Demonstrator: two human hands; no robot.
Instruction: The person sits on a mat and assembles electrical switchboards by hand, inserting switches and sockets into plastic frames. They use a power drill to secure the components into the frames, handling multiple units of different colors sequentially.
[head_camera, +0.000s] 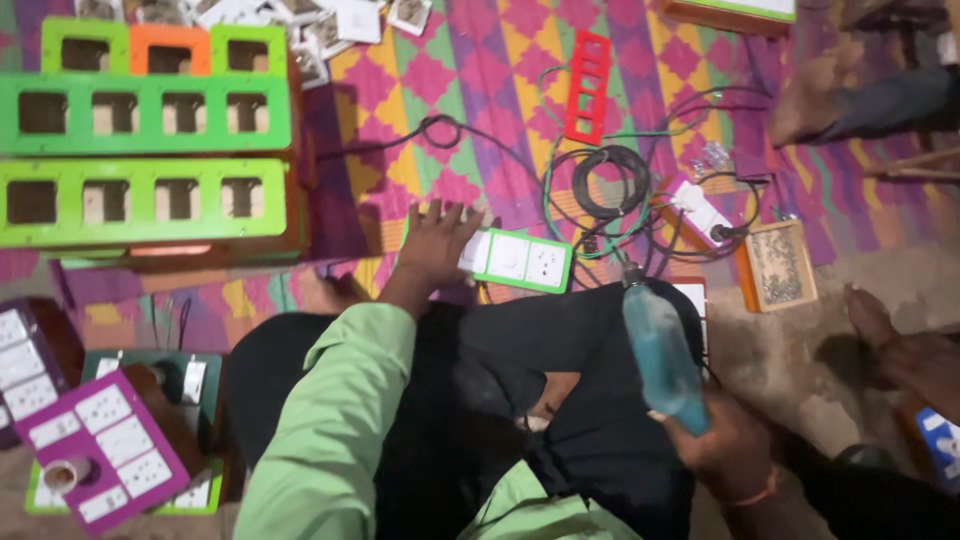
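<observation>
My left hand (435, 245), in a light green sleeve, rests flat with fingers spread on the left end of a green switchboard plate (520, 262) with white sockets, lying on the patterned mat. My right hand (725, 440), with an orange band at the wrist, grips a tool with a translucent blue handle (660, 350). Its metal tip points up toward the tangle of wires beside the plate. My dark-clothed legs lie between the two hands.
Green and orange frames with square openings (150, 150) are stacked at the left. A purple socket board (105, 440) lies bottom left, a red frame (588, 85) and coiled wires (610, 180) ahead, and a box of screws (778, 265) at the right. Other people's limbs (900, 350) are at the right.
</observation>
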